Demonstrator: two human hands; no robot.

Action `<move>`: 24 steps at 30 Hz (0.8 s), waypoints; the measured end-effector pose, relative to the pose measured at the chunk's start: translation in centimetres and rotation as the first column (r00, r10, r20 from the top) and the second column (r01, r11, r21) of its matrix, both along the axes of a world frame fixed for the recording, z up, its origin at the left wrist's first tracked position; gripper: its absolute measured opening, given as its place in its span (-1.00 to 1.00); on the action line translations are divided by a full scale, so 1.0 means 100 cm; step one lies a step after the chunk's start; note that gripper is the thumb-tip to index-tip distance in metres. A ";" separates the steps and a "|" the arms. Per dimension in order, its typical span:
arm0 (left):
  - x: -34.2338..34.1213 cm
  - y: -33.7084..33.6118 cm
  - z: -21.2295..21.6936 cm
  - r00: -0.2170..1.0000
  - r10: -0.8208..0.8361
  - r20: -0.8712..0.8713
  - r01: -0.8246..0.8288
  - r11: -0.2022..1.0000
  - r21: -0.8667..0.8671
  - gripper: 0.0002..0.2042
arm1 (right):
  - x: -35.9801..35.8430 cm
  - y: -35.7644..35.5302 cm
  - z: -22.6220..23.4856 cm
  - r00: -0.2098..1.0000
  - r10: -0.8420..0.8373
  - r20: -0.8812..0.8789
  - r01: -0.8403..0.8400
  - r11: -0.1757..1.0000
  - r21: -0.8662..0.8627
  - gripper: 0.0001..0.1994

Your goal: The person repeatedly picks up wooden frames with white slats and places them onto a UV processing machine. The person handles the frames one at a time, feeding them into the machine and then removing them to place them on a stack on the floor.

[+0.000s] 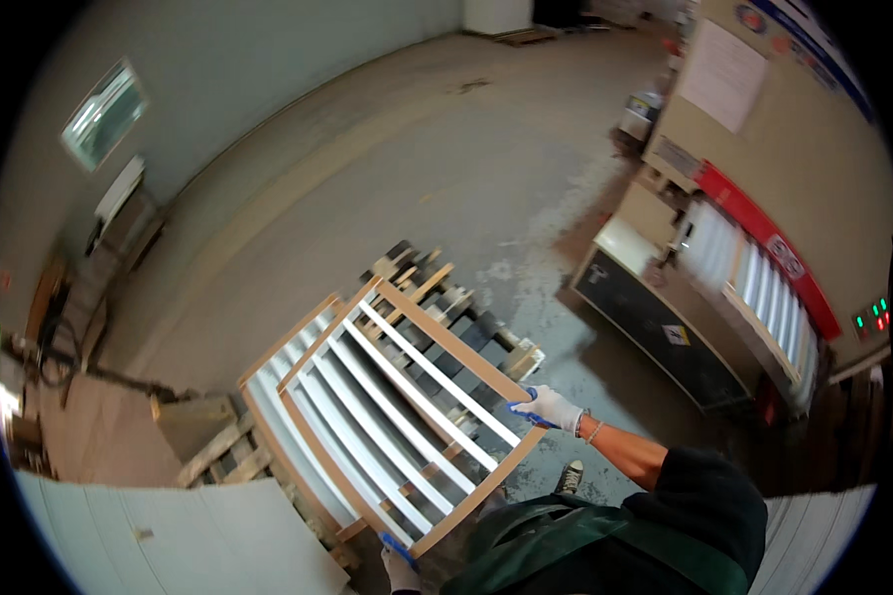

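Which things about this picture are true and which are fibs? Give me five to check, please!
1. The right hand holds the slatted frame. True.
2. Both hands are bare. False: the right hand and the left hand wear white gloves with blue on the fingers.
3. The frame's slats are white. True.
4. The wall window is round. False: the window has four sides.
5. A red strip shows on the picture's right side. True.
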State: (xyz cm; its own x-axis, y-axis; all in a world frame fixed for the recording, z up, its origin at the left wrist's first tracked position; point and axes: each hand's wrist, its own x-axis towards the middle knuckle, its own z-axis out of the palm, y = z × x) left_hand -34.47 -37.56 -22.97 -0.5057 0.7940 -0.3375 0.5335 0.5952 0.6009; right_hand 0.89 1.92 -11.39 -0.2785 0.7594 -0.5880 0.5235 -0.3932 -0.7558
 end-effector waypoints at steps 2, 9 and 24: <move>0.000 0.004 0.031 0.912 -0.357 -0.201 0.352 0.934 -0.059 -0.46 | 0.026 -0.016 0.027 0.998 -0.061 0.018 0.062 0.998 -0.011 -0.69; 0.050 0.119 0.103 0.907 -0.420 -0.035 0.413 0.902 -0.128 -0.33 | 0.174 -0.102 0.088 0.885 -0.461 -0.070 0.464 0.885 0.027 -0.63; 0.341 0.342 0.238 0.605 -0.740 0.295 0.670 0.673 0.314 -0.39 | 0.356 -0.316 0.132 0.069 -0.909 -0.411 0.996 0.037 0.085 -0.85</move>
